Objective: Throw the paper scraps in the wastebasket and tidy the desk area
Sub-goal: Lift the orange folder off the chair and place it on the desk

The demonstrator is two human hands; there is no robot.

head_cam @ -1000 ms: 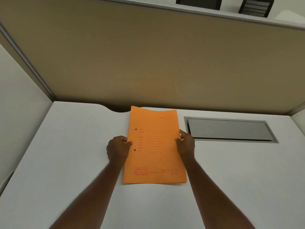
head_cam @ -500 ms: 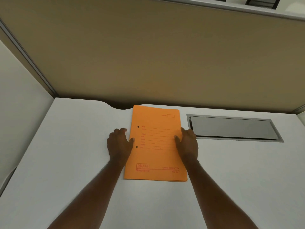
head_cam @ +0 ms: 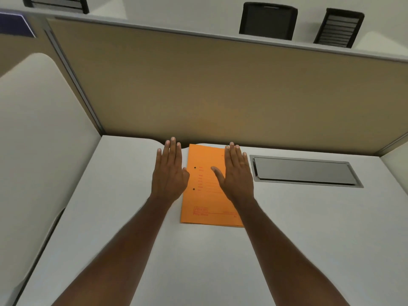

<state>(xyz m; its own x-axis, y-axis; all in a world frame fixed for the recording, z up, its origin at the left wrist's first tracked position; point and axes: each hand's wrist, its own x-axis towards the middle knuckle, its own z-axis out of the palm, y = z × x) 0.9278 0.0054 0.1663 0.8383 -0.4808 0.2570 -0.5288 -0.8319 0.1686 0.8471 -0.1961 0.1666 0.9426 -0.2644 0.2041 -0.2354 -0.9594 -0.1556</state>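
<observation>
An orange file folder (head_cam: 206, 199) with red print lies flat on the white desk (head_cam: 298, 239), near the back partition. My left hand (head_cam: 169, 175) is flat and open with fingers stretched forward, just left of the folder's left edge. My right hand (head_cam: 237, 173) is flat and open over the folder's right side, thumb spread toward the middle. Neither hand grips anything. I cannot tell whether the palms touch the surface. No paper scraps or wastebasket are in view.
A metal cable hatch (head_cam: 305, 172) is set into the desk to the right of the folder. A tan partition (head_cam: 220, 89) closes the back; a white side panel (head_cam: 37, 140) stands at left. Black chair backs (head_cam: 268, 21) show beyond the partition.
Both hands have let go of the folder's edges and opened flat with fingers extended. The folder lies close to the partition. The camera has tilted up.
</observation>
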